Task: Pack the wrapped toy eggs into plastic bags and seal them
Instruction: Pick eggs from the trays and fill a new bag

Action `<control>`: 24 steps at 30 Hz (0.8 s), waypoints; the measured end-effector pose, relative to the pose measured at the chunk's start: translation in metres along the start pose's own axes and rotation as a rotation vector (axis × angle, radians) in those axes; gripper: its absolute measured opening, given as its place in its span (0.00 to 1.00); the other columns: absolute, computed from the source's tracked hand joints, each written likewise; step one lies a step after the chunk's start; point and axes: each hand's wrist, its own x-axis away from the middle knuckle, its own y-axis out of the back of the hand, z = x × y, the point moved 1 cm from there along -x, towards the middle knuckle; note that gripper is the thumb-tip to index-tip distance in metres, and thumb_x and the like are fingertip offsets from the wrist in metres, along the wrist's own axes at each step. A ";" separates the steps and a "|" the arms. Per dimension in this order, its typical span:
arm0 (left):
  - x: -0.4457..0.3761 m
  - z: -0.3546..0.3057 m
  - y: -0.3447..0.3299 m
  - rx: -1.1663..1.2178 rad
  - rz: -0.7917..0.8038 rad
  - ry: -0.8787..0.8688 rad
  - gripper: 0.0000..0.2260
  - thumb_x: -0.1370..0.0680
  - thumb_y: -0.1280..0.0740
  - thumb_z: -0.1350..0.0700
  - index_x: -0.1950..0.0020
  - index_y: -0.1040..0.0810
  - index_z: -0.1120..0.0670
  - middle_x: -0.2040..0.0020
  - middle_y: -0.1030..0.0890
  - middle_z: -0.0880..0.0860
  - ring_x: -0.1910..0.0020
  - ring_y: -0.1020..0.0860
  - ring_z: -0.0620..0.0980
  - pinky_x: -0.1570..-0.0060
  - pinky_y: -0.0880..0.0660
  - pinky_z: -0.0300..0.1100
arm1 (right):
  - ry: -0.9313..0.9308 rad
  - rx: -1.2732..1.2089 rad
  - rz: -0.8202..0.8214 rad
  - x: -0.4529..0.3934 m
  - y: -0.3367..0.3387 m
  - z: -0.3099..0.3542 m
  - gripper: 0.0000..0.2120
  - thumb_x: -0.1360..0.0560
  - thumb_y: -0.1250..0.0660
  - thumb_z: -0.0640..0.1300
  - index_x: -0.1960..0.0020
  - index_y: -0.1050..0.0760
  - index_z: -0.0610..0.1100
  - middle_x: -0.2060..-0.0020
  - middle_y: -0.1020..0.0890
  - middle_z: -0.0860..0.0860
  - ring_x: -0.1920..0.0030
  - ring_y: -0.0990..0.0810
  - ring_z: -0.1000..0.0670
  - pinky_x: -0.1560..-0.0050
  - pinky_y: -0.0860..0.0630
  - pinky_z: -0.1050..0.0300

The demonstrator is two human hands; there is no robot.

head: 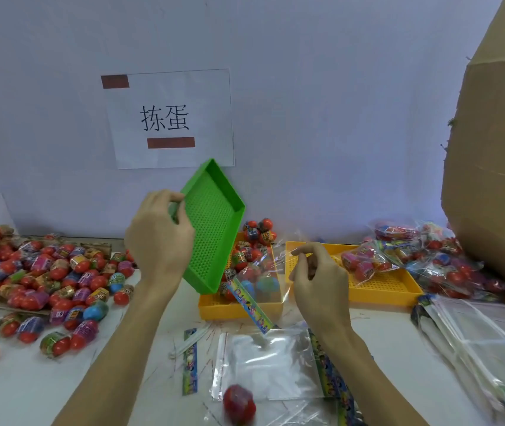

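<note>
My left hand (160, 238) grips the rim of a green perforated tray (214, 222), tilted steeply with its low corner at the mouth of a clear plastic bag (263, 272). My right hand (315, 278) pinches the bag's upper edge and holds it open over a yellow tray (232, 309). Several wrapped toy eggs (256, 235) lie in the bag and on that tray. A large heap of loose eggs (39, 272) covers the table at the left. One red egg (239, 402) lies near the front edge on an empty flat bag (269, 364).
A second yellow tray (380, 290) to the right holds a filled bag (365, 261); more filled bags (435, 256) pile behind it. A stack of empty bags (475, 342) lies at the right, beside a big cardboard box (494, 167). Printed header strips (189, 361) lie on the table.
</note>
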 end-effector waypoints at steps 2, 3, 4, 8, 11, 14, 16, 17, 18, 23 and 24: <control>0.004 0.025 0.000 0.075 -0.013 0.205 0.02 0.19 0.28 0.59 0.48 0.16 0.55 0.50 0.15 0.55 0.60 0.24 0.53 0.65 0.36 0.42 | 0.005 0.008 -0.012 0.000 0.000 0.000 0.08 0.17 0.37 0.37 0.45 0.21 0.47 0.66 0.19 0.52 0.67 0.20 0.52 0.69 0.27 0.58; 0.007 0.037 0.000 0.108 -0.004 0.315 0.03 0.19 0.29 0.58 0.47 0.16 0.54 0.49 0.15 0.55 0.59 0.23 0.54 0.62 0.34 0.43 | 0.004 0.006 -0.013 -0.001 0.000 0.001 0.08 0.17 0.37 0.37 0.44 0.22 0.47 0.65 0.18 0.52 0.67 0.21 0.52 0.69 0.29 0.60; 0.010 0.049 0.000 0.145 0.010 0.418 0.03 0.19 0.28 0.57 0.46 0.16 0.53 0.49 0.15 0.54 0.56 0.22 0.54 0.58 0.32 0.44 | 0.002 0.000 -0.014 -0.001 0.000 0.001 0.08 0.17 0.37 0.37 0.44 0.22 0.47 0.65 0.18 0.52 0.67 0.20 0.52 0.68 0.28 0.60; 0.024 0.081 0.000 0.252 0.103 0.688 0.03 0.19 0.29 0.58 0.47 0.16 0.53 0.48 0.16 0.53 0.46 0.19 0.57 0.45 0.23 0.51 | 0.014 -0.011 0.005 0.000 -0.001 0.003 0.08 0.17 0.37 0.36 0.43 0.22 0.45 0.65 0.17 0.51 0.67 0.19 0.50 0.67 0.22 0.50; 0.036 0.092 0.001 0.186 0.169 0.712 0.04 0.18 0.31 0.60 0.46 0.17 0.54 0.48 0.16 0.54 0.51 0.21 0.56 0.53 0.27 0.49 | 0.006 -0.020 0.014 0.002 -0.002 0.003 0.07 0.17 0.37 0.37 0.43 0.21 0.44 0.65 0.17 0.52 0.67 0.19 0.52 0.67 0.21 0.52; 0.045 0.097 0.004 0.037 0.249 0.621 0.04 0.17 0.33 0.60 0.45 0.19 0.55 0.49 0.16 0.54 0.54 0.21 0.57 0.56 0.28 0.48 | 0.004 -0.032 0.011 0.003 -0.002 0.002 0.07 0.16 0.37 0.38 0.43 0.22 0.45 0.65 0.17 0.52 0.67 0.19 0.53 0.67 0.21 0.54; 0.047 0.099 0.004 -0.007 0.282 0.586 0.06 0.17 0.33 0.60 0.42 0.18 0.58 0.47 0.15 0.57 0.52 0.20 0.57 0.53 0.26 0.48 | 0.019 -0.032 0.012 0.003 -0.003 0.002 0.07 0.16 0.37 0.38 0.43 0.22 0.45 0.65 0.18 0.52 0.67 0.20 0.53 0.69 0.23 0.57; 0.047 0.100 0.005 -0.012 0.295 0.586 0.07 0.17 0.33 0.60 0.41 0.18 0.59 0.46 0.15 0.58 0.50 0.20 0.58 0.51 0.26 0.48 | 0.028 -0.033 0.016 0.003 -0.003 0.002 0.07 0.16 0.37 0.38 0.44 0.22 0.46 0.66 0.18 0.52 0.67 0.20 0.53 0.69 0.23 0.56; 0.047 0.099 0.005 -0.018 0.311 0.584 0.08 0.17 0.33 0.60 0.40 0.18 0.59 0.45 0.15 0.59 0.48 0.19 0.59 0.49 0.26 0.48 | 0.038 -0.038 0.021 0.003 -0.003 0.002 0.07 0.16 0.37 0.38 0.44 0.22 0.46 0.66 0.18 0.52 0.67 0.19 0.51 0.68 0.23 0.54; 0.051 0.073 0.011 -0.030 0.258 0.276 0.07 0.17 0.33 0.61 0.42 0.18 0.61 0.47 0.18 0.59 0.47 0.25 0.56 0.48 0.29 0.49 | 0.109 -0.071 0.042 0.004 -0.004 0.007 0.07 0.16 0.36 0.39 0.46 0.23 0.51 0.67 0.19 0.55 0.67 0.20 0.52 0.69 0.24 0.58; 0.053 0.061 0.012 0.022 0.226 0.170 0.06 0.17 0.32 0.61 0.44 0.17 0.61 0.48 0.18 0.57 0.47 0.25 0.54 0.48 0.29 0.47 | 0.133 -0.070 0.051 0.005 -0.004 0.008 0.07 0.17 0.36 0.39 0.45 0.23 0.50 0.67 0.19 0.54 0.67 0.20 0.53 0.71 0.25 0.61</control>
